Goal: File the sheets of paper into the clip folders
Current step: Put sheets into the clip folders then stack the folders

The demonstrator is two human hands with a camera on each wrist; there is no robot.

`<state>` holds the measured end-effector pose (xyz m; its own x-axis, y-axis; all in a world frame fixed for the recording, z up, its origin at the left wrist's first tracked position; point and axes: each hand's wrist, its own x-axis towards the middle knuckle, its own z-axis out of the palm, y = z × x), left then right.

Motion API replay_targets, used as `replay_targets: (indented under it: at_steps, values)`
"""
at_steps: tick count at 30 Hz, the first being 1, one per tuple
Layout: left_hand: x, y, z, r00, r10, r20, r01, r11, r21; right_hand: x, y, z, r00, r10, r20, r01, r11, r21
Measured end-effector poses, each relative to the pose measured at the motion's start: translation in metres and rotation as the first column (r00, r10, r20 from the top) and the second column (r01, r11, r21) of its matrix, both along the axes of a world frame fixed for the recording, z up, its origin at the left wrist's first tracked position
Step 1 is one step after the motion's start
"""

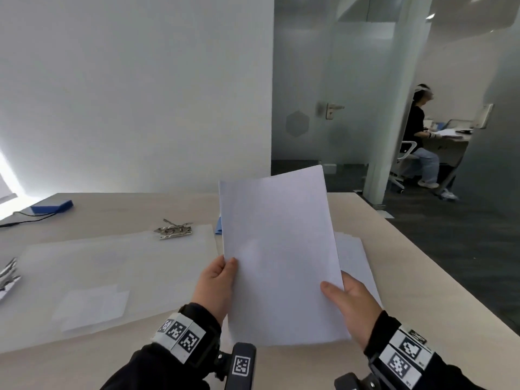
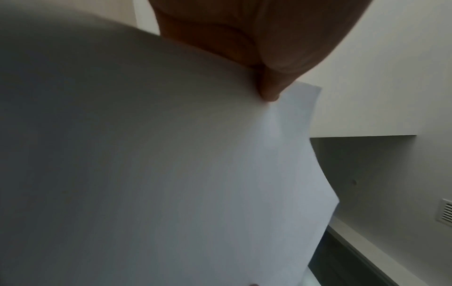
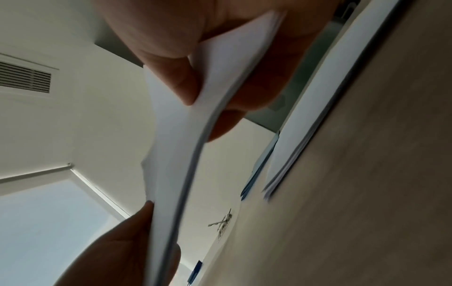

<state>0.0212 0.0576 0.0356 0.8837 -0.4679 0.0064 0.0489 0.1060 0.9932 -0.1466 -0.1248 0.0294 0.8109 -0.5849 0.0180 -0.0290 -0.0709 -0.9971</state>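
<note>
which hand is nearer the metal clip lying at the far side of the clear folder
Left. The left hand grips the held sheets' left edge, below-right of the metal clip. The right hand grips their right edge, farther away.

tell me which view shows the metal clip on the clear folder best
The head view: the silver metal clip lies in full on the translucent plastic folder. The right wrist view shows it small and blurred; the left wrist view shows none of it.

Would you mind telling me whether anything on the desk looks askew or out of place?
Nothing looks damaged or spilled. The loose sheets lying on the table are slightly fanned, their edges not squared. The held stack is gripped by both hands, left and right.
</note>
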Motion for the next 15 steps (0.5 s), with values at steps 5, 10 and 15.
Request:
replay_targets:
  at_steps: [5, 10, 15]
  values:
    - [0.044, 0.072, 0.012, 0.992, 0.053, 0.118, -0.081, 0.966, 0.247, 0.042, 0.022, -0.006, 1.0, 0.015, -0.022, -0.015, 0.999, 0.032]
    - [0.111, 0.154, 0.008, 0.966, 0.171, 0.192, -0.252, 0.786, 0.565, 0.085, 0.048, -0.014, 1.0, 0.013, -0.019, -0.01, 0.991, 0.136]
    - [0.122, 0.188, -0.01, 0.984, -0.097, 0.15, -0.101, 0.394, 0.914, 0.121, 0.078, -0.005, 0.999, 0.049, 0.012, -0.051, 0.975, 0.214]
